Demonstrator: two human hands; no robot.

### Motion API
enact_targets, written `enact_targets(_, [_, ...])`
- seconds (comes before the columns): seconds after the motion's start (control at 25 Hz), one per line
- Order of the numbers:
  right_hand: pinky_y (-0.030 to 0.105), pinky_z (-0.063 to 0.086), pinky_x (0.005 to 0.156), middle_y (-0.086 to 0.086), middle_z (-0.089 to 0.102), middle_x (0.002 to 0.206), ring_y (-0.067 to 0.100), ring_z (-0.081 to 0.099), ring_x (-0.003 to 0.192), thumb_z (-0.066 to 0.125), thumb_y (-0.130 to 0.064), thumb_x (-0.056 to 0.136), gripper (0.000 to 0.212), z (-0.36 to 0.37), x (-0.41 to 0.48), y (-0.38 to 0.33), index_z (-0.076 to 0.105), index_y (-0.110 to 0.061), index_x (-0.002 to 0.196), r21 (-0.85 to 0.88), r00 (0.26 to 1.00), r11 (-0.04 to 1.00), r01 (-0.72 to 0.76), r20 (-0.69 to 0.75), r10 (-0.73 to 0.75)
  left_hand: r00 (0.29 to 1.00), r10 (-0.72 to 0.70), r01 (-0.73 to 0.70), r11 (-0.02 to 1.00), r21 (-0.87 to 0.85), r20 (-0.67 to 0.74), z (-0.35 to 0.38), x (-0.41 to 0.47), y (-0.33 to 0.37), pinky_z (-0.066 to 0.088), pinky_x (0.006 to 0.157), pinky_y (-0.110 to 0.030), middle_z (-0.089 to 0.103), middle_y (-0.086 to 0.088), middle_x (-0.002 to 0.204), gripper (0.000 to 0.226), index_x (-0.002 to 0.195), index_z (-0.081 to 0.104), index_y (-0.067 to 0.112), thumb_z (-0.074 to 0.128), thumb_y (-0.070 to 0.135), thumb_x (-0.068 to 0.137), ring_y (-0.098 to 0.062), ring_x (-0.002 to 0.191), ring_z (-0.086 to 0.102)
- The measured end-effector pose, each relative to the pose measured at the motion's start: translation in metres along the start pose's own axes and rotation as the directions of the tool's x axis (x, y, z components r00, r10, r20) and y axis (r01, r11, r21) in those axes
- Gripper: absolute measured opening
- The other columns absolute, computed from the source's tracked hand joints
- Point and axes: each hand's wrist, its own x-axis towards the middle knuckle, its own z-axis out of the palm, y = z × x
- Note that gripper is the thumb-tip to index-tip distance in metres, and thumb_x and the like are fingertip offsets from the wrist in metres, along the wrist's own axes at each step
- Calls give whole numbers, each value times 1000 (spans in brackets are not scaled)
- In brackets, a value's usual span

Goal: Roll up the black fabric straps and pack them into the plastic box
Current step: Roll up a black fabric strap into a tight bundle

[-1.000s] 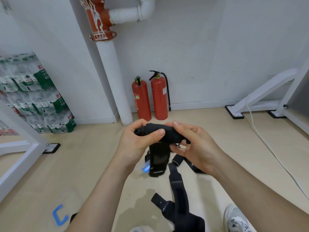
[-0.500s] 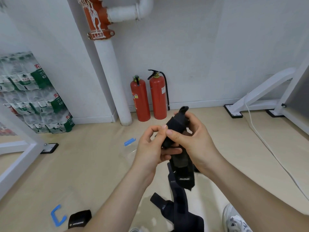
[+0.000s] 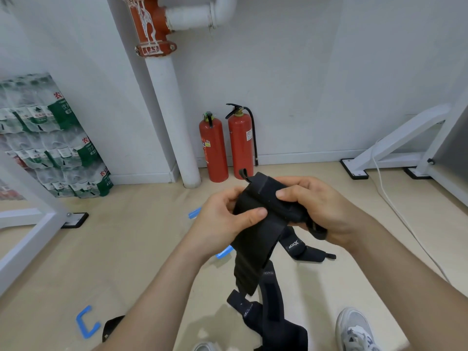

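Both hands pinched the black strap [image 3: 255,239]: the left hand [image 3: 222,224] held it steady so the right hand [image 3: 316,209] could roll it.

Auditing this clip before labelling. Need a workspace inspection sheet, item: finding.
Surface: beige floor.
Job's things: black fabric strap gathered at its upper end, tail hanging down; loose straps lie on the floor beneath; plastic box not made out.
Clutter: blue plastic pieces on the floor; grey shoe at the bottom edge.
Grips: left hand and right hand both hold the strap's upper end.
Cables: white cable runs across the floor at right.
Surroundings: two red fire extinguishers, white pipe, bottled-water packs, white frame legs.
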Motion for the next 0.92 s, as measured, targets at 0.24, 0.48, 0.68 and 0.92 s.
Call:
enact_targets(0.24, [42,61,79,0,72,113,20,70,100,64,-16,96,31,-2,2,5,64,-26,125,-406,979,912,54,-158,-128,991,-15,23,998,57,-133,21,3,-14,50,101,-44,67,8,120,25,124,57,29,55,30,99,-14,114,62])
enact_targets(0.48, [33,50,99,-6,66,119,7,61,112,70,-15,89,37,1,1,11,64,-26,124,-621,939,759,196,-103,-327,989,-130,138,979,-148,65,29,-2,-9,55,95,-39,68,-6,122,37,128,53,18,65,16,93,-20,111,67])
enact_targets(0.68, [34,54,94,-6,70,112,9,65,107,84,-13,77,42,3,-2,5,71,-28,114,-578,936,788,212,-113,-334,1000,1,2,942,-335,8,14,-2,8,59,76,-33,73,-1,101,36,114,67,22,78,24,80,-17,93,72])
enact_targets(0.92, [46,61,78,16,69,109,26,71,93,77,-7,83,47,-10,-5,-2,60,-25,122,-217,994,976,4,-109,-28,976,91,-150,939,-309,-199,11,2,10,58,70,-28,75,-4,96,23,96,75,20,75,16,73,-20,88,72])
